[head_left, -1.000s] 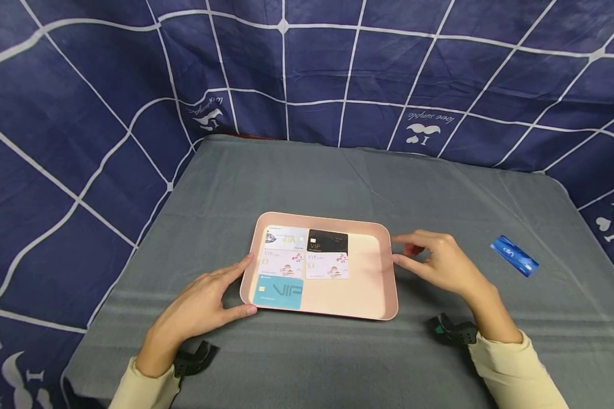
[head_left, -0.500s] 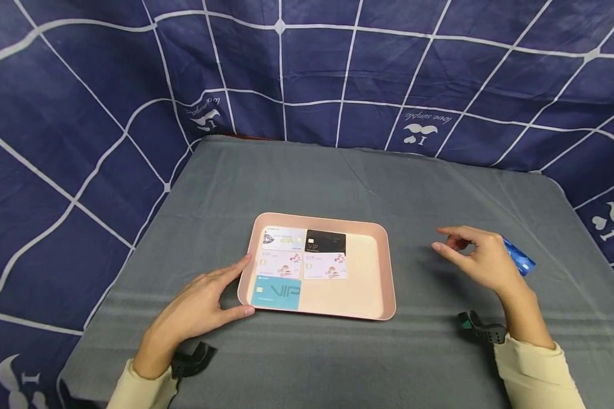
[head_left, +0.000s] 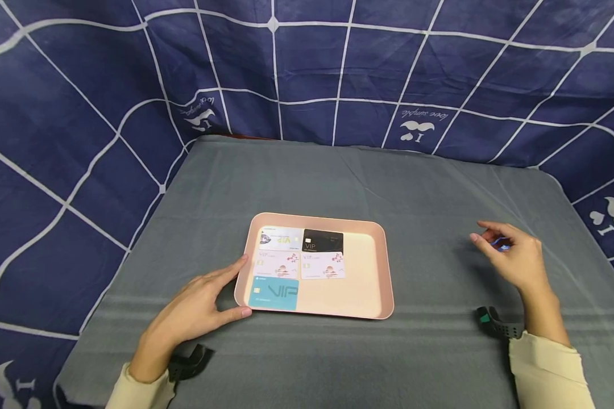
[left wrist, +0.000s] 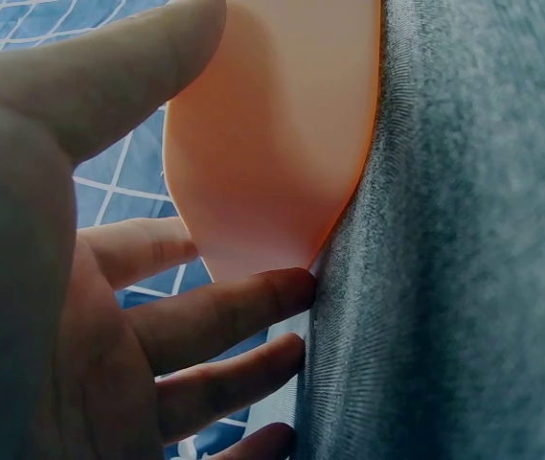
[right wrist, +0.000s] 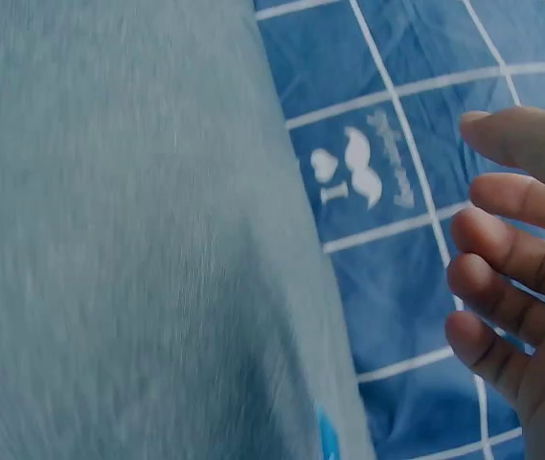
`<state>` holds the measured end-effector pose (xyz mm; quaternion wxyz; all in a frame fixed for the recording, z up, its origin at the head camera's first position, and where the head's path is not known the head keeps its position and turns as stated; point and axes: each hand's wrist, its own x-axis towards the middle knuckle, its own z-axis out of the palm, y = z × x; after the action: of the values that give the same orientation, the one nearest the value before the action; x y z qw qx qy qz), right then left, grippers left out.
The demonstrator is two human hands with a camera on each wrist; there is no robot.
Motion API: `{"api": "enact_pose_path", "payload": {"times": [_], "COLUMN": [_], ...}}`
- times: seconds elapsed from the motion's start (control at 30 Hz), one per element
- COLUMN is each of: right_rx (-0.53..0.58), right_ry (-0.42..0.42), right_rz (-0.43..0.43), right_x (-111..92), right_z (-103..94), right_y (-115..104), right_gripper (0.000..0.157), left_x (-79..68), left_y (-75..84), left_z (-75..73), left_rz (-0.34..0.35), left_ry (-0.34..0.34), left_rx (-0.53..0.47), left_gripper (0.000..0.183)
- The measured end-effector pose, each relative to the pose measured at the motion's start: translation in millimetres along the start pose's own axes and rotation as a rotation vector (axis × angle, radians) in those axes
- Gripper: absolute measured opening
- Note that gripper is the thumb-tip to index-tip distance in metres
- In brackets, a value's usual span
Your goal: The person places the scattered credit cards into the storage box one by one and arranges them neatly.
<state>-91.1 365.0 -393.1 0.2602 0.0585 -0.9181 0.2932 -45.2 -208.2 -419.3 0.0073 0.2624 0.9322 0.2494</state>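
Observation:
A pink tray (head_left: 360,289) lies on the grey cloth with several cards in it. Along its left side are a white VIP card (head_left: 281,238), a pink-white card (head_left: 276,264) and a teal VIP card (head_left: 273,293). Beside them lie a black VIP card (head_left: 322,241) and a second pink-white card (head_left: 323,266). My left hand (head_left: 194,309) touches the tray's left end, thumb and fingers extended. At the right, my right hand (head_left: 517,255) hovers with loosely bent fingers above a blue card (right wrist: 328,433), which it mostly hides in the head view.
Grey cloth (head_left: 297,363) covers the table. A dark blue curtain (head_left: 307,62) with white grid lines rises behind it and along both sides. Black straps (head_left: 498,324) sit on both wrists.
My right hand has left the tray's right side and moved right, over the blue card. My left hand has stayed at the tray. The view has shifted slightly.

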Motion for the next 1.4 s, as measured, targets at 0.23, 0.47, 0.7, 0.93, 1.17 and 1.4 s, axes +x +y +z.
{"api": "enact_pose_path", "payload": {"times": [0.23, 0.47, 0.7, 0.93, 1.17, 1.4], "right_rx": [-0.023, -0.083, -0.19, -0.207, -0.231, -0.245], "right_ry": [0.043, 0.004, -0.126, -0.249, -0.322, -0.367], "right_rz": [0.089, 0.111, 0.273, 0.346, 0.365, 0.423], "right_x": [-3, -10, -17, -22, -25, -27], "right_z": [-5.2, -9.4, -19.8, -24.9, -28.1, -32.6], "right_y": [23, 41, 62, 76, 83, 82], "right_gripper": [0.027, 0.027, 0.047, 0.075, 0.082, 0.081], "left_x": [-0.7, -0.5, -0.2, -1.4, -1.7, -2.6], "left_y": [-0.2, -0.1, 0.6, 1.1, 1.2, 2.0], "left_z": [0.1, 0.5, -0.1, -0.2, 0.1, -0.7], "left_rz": [0.01, 0.007, 0.007, 0.003, 0.003, -0.01], "left_ry": [0.009, 0.003, 0.004, 0.0, 0.003, -0.003], "left_rx": [0.002, 0.009, 0.016, 0.007, 0.002, 0.001], "left_gripper": [0.092, 0.092, 0.092, 0.091, 0.092, 0.091]}}
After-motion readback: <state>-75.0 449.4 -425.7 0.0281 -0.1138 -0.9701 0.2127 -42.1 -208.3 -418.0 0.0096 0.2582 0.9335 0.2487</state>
